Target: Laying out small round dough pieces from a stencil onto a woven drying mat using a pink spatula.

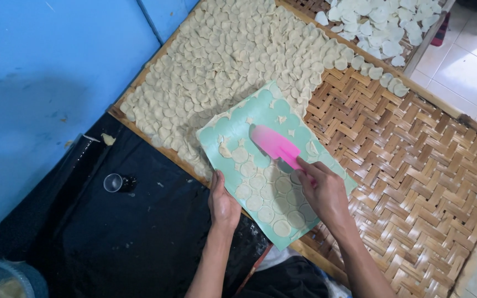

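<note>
Centrally, pink flat plastic scraper [274, 146] lies on teal flexible cutting mat [266, 165] over woven bamboo tray [415, 165]. Right hand [324, 190] clamped on scraper handle; left hand [223, 205] pinches mat edge. Thin pale dough discs [266, 193] look soft, tear-prone; lift from underneath.

Blue wall [56, 60], black plastic sheet [139, 237] — small clear cup [113, 182], grey bucket [6, 278].

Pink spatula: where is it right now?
In the head view, near centre: the pink spatula lies blade-down on the green board, held by the right hand, among the dough discs.
</note>
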